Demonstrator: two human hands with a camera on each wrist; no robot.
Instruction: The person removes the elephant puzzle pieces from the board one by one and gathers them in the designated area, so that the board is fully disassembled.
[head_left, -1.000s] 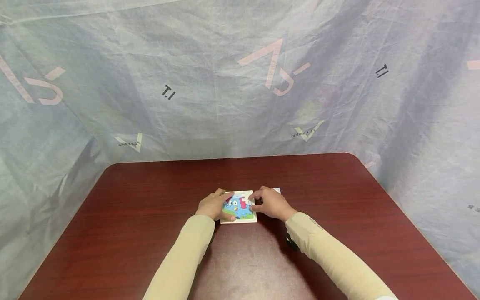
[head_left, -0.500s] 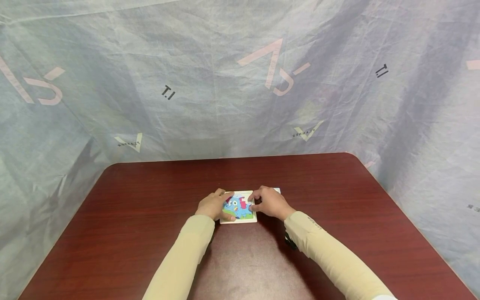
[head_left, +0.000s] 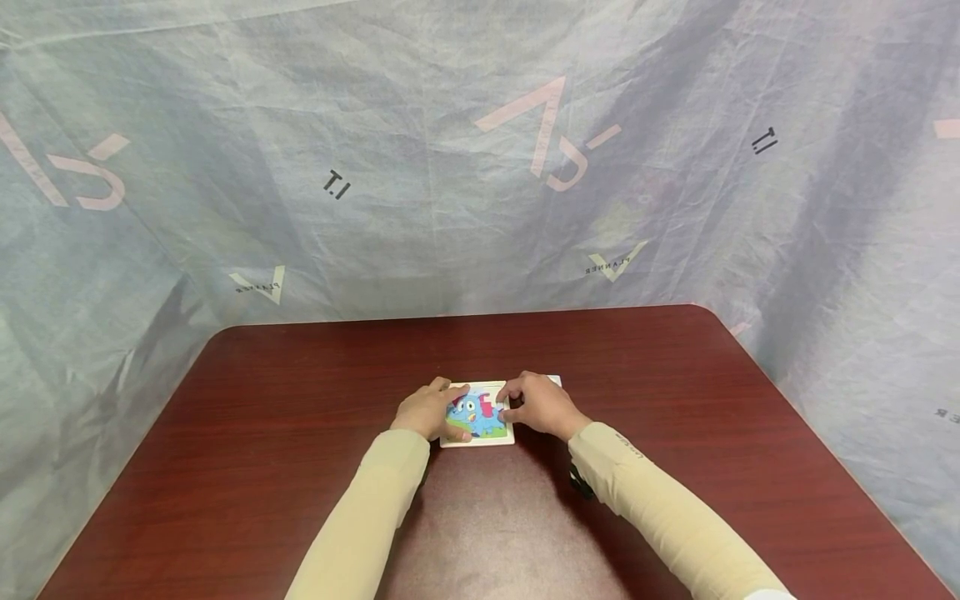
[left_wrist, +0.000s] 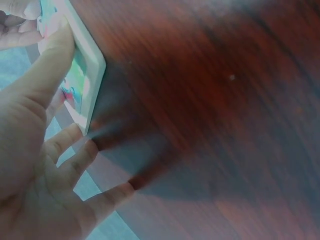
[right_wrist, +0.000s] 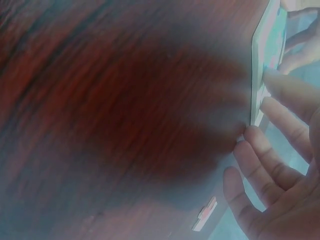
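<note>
A small framed jigsaw puzzle [head_left: 477,443] with a blue cartoon animal on green lies on the table, its upper right part showing bare pale backing. From the left, my left hand [head_left: 424,412] steadies the frame, thumb and index finger pressing on its face. In the left wrist view that thumb lies straight across the board, while other fingers spread down beside its corner. My right hand [head_left: 549,406] is at the frame's right side, thumb and index finger curled toward each other. They pinch a small puzzle piece [head_left: 500,406], mostly hidden by the fingertips.
A loose flat piece [right_wrist: 205,215] lies on the dark red table [head_left: 300,467], partly hidden behind my right hand in the head view. Grey printed cloth [head_left: 420,167] hangs behind the table and at its sides.
My right wrist and sleeve have shifted very slightly to the left. The left hand and the puzzle frame stay where they were.
</note>
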